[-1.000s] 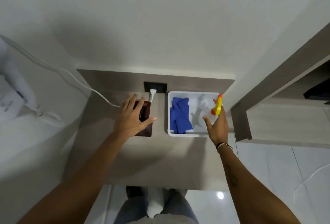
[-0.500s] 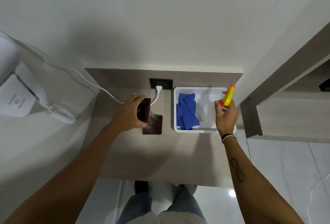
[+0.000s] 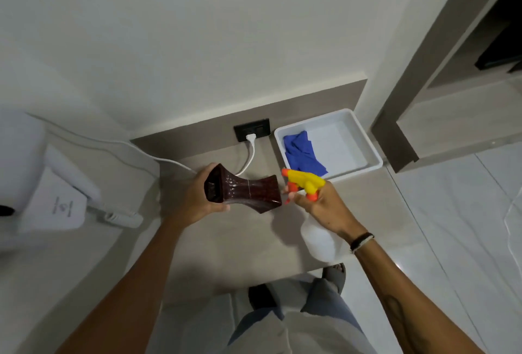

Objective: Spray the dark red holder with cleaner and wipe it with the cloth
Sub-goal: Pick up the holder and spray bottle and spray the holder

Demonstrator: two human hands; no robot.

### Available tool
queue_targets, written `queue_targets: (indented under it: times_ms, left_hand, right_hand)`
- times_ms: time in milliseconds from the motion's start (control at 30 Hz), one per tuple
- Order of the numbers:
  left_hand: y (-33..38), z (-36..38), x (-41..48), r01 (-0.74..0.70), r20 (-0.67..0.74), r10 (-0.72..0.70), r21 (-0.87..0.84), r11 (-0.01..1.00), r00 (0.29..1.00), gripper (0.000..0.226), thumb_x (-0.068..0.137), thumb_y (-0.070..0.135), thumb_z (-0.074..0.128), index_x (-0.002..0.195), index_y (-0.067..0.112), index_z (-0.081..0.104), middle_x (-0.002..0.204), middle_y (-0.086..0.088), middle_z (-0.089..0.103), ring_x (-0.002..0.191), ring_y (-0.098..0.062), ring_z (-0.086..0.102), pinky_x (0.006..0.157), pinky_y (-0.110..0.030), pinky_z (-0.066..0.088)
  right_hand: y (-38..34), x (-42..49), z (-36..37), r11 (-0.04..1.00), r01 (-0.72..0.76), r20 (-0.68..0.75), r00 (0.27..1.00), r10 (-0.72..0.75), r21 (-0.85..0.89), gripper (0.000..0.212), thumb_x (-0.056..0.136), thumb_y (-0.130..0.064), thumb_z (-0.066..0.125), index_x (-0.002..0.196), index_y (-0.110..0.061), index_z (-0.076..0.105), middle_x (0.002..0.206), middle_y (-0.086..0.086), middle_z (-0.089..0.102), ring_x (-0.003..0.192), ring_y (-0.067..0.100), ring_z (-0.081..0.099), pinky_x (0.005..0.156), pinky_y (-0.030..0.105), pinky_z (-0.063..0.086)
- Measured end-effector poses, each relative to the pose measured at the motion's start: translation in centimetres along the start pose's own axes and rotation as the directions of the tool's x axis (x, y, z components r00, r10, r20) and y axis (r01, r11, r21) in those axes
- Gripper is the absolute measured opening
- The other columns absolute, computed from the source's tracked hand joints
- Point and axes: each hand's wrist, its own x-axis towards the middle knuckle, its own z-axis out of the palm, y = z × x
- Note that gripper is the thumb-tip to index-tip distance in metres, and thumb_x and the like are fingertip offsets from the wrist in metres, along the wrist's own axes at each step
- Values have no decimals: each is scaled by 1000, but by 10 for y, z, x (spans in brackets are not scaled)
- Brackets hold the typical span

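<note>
Head view: beige laminate counter [image 3: 226,243] ran under the wall. White rectangular plastic tray [image 3: 367,144] sat at its back right, crumpled blue cloth [image 3: 303,153] lying in the tray's left part. Left hand [image 3: 197,198] was wrapped round the wide end of the dark red glossy waisted holder [image 3: 245,191], lifted off the counter, lying sideways. Right hand [image 3: 322,204] gripped the translucent white spray bottle [image 3: 319,236], yellow-and-orange nozzle [image 3: 303,180] just beside the holder's other end. Step looked like spraying; next likely a trigger squeeze, then fetching the cloth.
</note>
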Motion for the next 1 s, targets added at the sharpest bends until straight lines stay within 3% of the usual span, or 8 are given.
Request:
queue_targets:
  times_ms: [67,167,233,300,500,767,867,1000]
  left_hand:
    - [-3,-4,1,-5,9,5,15,1000,1000,122,59,9,104,162,24,39,151,1,57,138,-22,59,117,-43,50]
    - [-7,-6,2,4,-3,-4,29,1000,1000,124,59,8,104,163,22,38,154,-3,56,140,-25,58,118,-47,48]
    - [-9,-5,2,-3,-20,4,50,999,1000,122,59,7,103,163,22,40,152,-2,55,139,-22,57,118,-45,48]
    - [-11,-4,2,-2,-40,4,43,999,999,120,59,4,102,161,20,42,153,-4,55,139,-21,55,117,-40,47]
    - [-19,-6,1,-4,-44,7,82,997,999,120,58,3,102,161,17,43,156,-9,52,145,-27,52,120,-44,43]
    - [-26,-6,-1,24,-46,-20,84,996,999,120,55,-1,100,160,14,44,156,-12,52,144,-31,54,120,-52,45]
    - [-16,-6,-2,26,-66,-20,81,996,998,103,52,16,99,145,26,57,139,-7,65,129,-27,64,109,-47,54]
    - [-1,-9,1,187,-83,-190,-40,982,978,80,51,45,96,125,30,70,115,8,77,105,-11,75,83,-26,61]
  right_hand:
    - [2,3,18,999,-32,55,998,30,32,52,105,1,68,153,-16,60,113,15,76,106,25,76,98,18,59]
    - [3,12,39,991,-45,112,992,59,-125,50,107,-14,70,154,-26,61,116,-11,78,107,2,75,102,18,57]
    - [3,20,49,965,-40,129,989,76,-259,47,108,-29,69,154,-30,61,130,-7,78,115,13,75,107,36,60]
    - [1,27,56,937,-42,127,988,91,-348,47,109,-37,66,155,-32,60,138,-2,76,117,20,75,107,45,59]
    - [8,38,58,914,-116,154,970,189,-389,47,107,-43,66,149,-22,65,137,5,77,122,26,73,109,49,58]
    - [29,31,37,750,-247,20,945,328,-613,57,108,-58,56,154,-26,57,133,6,75,119,29,71,99,47,60]
    - [30,30,36,785,-242,11,953,301,-571,55,107,-57,58,152,-25,59,123,7,77,113,28,71,93,45,60]
    - [22,25,43,883,-161,59,977,207,-440,52,106,-52,64,151,-26,61,125,4,78,111,24,73,94,41,60]
